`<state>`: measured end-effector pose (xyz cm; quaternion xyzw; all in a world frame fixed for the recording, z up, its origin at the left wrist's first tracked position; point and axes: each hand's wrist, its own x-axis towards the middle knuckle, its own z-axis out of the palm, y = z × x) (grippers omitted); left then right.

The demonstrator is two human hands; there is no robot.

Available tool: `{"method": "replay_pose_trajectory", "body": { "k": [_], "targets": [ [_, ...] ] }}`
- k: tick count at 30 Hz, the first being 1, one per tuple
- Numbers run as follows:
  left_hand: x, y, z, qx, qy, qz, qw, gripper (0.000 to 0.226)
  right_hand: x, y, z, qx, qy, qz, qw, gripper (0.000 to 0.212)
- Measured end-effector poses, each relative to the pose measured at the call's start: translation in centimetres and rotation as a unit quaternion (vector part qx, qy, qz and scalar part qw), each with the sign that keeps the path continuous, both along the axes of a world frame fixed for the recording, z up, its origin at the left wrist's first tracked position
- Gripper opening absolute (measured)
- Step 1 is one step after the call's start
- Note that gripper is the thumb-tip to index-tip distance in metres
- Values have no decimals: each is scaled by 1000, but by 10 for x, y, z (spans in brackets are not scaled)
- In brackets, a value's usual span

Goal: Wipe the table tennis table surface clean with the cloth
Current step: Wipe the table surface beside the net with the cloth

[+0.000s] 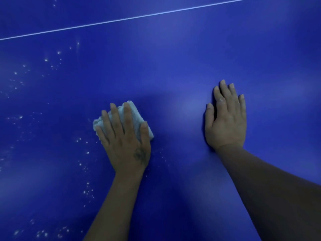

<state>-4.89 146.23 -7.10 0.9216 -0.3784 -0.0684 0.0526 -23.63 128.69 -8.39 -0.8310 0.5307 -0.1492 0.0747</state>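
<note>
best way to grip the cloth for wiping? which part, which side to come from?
From above, as the left hand does now: palm flat on the folded cloth, fingers spread over its top. It lies as a flat pad on the table, with no raised edge to pinch, so downward pressure suits it better. The white specks lie to its left. The right hand rests flat on the table, apart.

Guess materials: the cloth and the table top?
Cloth: looks like soft woven or terry fabric, pale, with a fuzzy frayed edge, folded under the left hand. Table top: smooth hard blue board, likely painted, satin sheen with soft reflections.
</note>
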Motion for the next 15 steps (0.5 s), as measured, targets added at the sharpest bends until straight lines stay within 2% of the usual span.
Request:
{"method": "replay_pose_trajectory", "body": {
  "k": [4, 8, 10, 15],
  "targets": [
    [12, -67, -8, -19, -1, 26, 999, 70, 2, 0, -3, -12, -6, 0, 1000, 49],
    [-16, -99, -13, -44, 1, -55, 998, 70, 1, 2, -5, -26, -12, -1, 1000, 49],
    [-46, -72, -10, -37, -3, -117, 992, 69, 2, 1, -4, -17, -18, -2, 1000, 50],
    [-113, 63, 4, -29, 31, -229, 972, 66, -27, 46, 6, -12, -50, 30, 998, 50]
  ]
}}
